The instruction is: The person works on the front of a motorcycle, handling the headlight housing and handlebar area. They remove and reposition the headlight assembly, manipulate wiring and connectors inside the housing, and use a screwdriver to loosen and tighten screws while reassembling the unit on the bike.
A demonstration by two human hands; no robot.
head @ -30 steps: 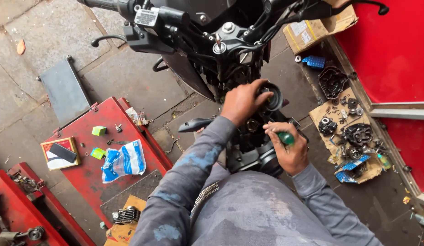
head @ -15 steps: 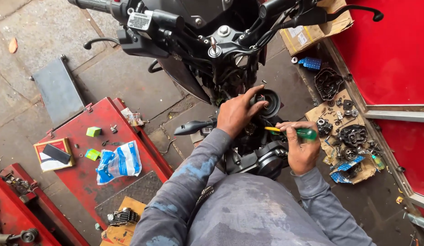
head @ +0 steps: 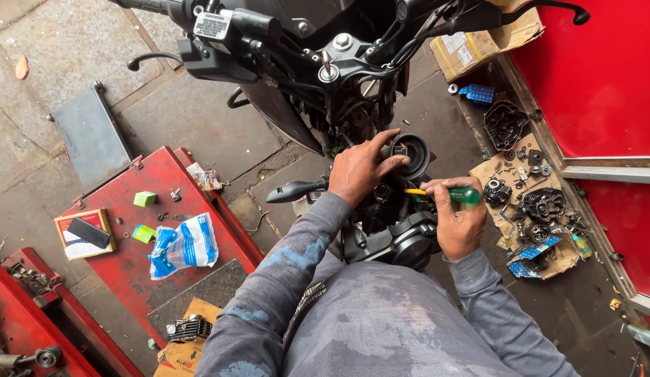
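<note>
Left hand (head: 363,171) was clamped on the round black housing (head: 411,155) low on the motorcycle (head: 325,63), steadying it. Right hand (head: 456,220) was closed around the green-handled screwdriver (head: 447,195), tip at the housing. That plastic looked light, stiff, maybe crackable, so best gripped by the rim.

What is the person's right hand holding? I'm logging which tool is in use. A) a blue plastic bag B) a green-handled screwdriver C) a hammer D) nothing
B: the right hand grips a green-handled screwdriver, its yellow shank pointing toward the round black housing that the left hand steadies.
</note>
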